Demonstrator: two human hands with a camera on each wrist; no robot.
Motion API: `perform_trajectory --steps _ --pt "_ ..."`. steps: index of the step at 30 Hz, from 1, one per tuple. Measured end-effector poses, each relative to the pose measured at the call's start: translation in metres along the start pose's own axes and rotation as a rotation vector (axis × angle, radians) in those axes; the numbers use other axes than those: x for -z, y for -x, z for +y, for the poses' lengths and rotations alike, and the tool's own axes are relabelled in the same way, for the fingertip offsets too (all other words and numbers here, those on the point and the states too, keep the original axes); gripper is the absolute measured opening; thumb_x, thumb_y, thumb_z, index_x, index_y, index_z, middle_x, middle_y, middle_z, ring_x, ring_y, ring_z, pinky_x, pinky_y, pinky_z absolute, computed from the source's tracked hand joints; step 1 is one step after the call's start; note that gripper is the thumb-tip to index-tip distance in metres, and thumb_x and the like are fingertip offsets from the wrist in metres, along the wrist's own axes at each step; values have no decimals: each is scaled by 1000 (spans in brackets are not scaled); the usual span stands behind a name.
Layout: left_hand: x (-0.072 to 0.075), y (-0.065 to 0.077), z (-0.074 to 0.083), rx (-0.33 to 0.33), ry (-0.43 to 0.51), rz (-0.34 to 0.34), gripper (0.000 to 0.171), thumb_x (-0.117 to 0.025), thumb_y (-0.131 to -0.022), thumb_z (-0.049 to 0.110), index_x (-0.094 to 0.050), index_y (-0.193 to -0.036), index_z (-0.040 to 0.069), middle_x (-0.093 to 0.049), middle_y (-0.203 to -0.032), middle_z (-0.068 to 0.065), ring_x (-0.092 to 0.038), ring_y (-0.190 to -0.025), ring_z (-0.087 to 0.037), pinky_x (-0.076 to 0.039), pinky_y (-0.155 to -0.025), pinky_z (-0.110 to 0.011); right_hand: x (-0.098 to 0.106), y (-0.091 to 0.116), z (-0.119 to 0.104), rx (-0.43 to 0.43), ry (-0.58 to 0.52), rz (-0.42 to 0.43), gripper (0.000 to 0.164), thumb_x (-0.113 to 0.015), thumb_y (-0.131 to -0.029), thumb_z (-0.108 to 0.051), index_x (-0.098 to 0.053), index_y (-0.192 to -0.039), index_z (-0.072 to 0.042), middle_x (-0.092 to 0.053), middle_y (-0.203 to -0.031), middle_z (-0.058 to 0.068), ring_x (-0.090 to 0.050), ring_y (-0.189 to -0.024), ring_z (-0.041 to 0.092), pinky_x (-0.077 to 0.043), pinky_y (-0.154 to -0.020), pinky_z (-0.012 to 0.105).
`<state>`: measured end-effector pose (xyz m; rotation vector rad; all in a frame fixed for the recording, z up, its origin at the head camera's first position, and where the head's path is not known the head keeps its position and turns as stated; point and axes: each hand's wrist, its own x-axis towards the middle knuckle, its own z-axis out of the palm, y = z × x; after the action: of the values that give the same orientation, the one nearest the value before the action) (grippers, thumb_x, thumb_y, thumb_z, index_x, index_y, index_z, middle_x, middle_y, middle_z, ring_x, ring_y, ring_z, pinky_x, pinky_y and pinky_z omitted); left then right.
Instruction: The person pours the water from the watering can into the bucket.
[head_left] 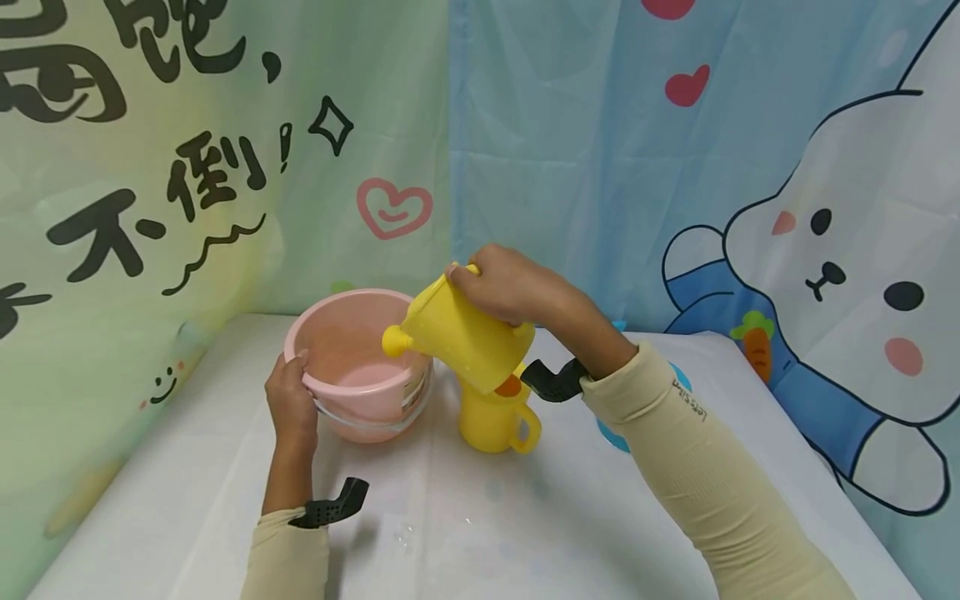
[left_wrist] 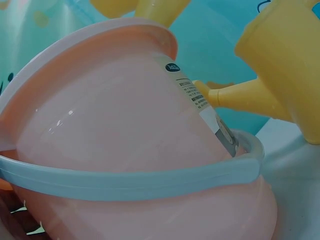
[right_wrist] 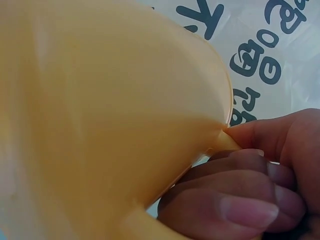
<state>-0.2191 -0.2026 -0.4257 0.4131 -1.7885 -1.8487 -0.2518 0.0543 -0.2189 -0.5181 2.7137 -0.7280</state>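
Observation:
My right hand (head_left: 502,283) grips the handle of a yellow watering can (head_left: 468,337) with curled fingers, as the right wrist view shows close up. The can is held tilted, its round spout head (head_left: 396,341) over the mouth of a pink bucket (head_left: 360,408). With my left hand (head_left: 292,400) I hold the bucket by its left rim. A pale handle (left_wrist: 130,185) hangs across the bucket's front, and a label (left_wrist: 200,102) is stuck on its side. Below the tilted can stands a second yellow watering can (head_left: 487,425), its handle to the right.
Behind my right forearm, parts of a blue object (head_left: 615,435) show. Small water drops (head_left: 405,533) lie on the white tabletop (head_left: 480,533) in front. A printed curtain (head_left: 540,167) hangs along the back of the table.

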Motion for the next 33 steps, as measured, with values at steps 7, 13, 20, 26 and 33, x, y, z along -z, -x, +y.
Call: perform_trajectory --steps 7,13,20,26,33 --pt "0 0 -1 -5 -17 -7 48 -37 -100 24 -50 -138 -2 -52 -138 -16 -46 -124 -26 -32 -104 -38 0 1 4 -6 -26 10 46 -38 -104 -41 -50 -85 -1 -38 -65 6 -35 -50 17 -38 -48 29" --pt "0 1 -1 1 -20 -12 48 -37 -100 25 -50 -139 -1 -51 -140 -14 -45 -125 -25 -32 -106 -39 -1 0 6 5 -25 20 46 -38 -104 -41 -51 -84 -1 -39 -65 7 -37 -50 18 -38 -48 29" --pt "0 1 -1 -10 -26 -6 48 -37 -100 24 -50 -139 -2 -51 -140 -15 -45 -127 -26 -31 -107 -40 -3 0 6 12 -25 30 46 -38 -104 -41 -51 -84 -1 -39 -66 7 -36 -50 18 -38 -48 30" --pt "0 1 -2 -8 -28 -7 48 -36 -101 25 -50 -139 -2 -51 -139 -15 -45 -124 -26 -32 -104 -39 -3 1 5 27 -22 29 46 -38 -104 -40 -49 -82 -2 -38 -64 6 -35 -49 18 -37 -48 30" --pt "0 0 -2 -10 -31 -3 48 -37 -100 24 -50 -138 -2 -51 -139 -16 -45 -125 -26 -32 -105 -38 -2 1 4 18 -12 29 45 -37 -104 -40 -50 -84 -1 -39 -65 6 -36 -49 18 -38 -48 30"
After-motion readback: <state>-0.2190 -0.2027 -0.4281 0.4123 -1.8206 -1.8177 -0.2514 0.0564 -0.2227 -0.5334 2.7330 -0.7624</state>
